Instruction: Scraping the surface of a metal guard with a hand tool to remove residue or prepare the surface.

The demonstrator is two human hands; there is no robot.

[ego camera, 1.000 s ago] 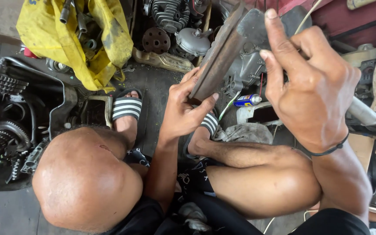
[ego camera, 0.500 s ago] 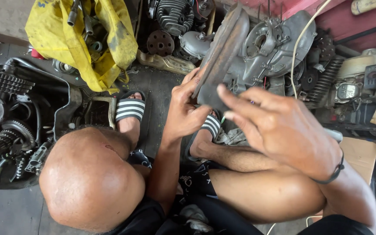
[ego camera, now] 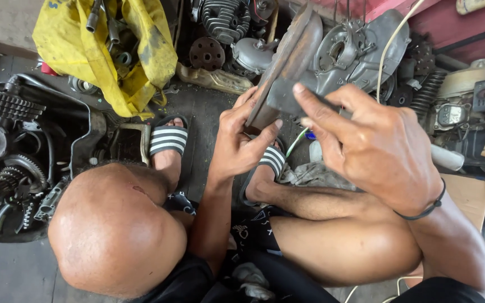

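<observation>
Left hand [ego camera: 242, 143] clamps the engine cover's [ego camera: 287, 62] lower edge; right hand [ego camera: 380, 148] grips its side, fingers curled.

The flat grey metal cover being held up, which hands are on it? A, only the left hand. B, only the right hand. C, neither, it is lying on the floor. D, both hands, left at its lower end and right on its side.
D: the left hand clasps the lower end of the metal cover, and the right hand has its fingertips on the cover's side, keeping it raised above the floor.
</observation>
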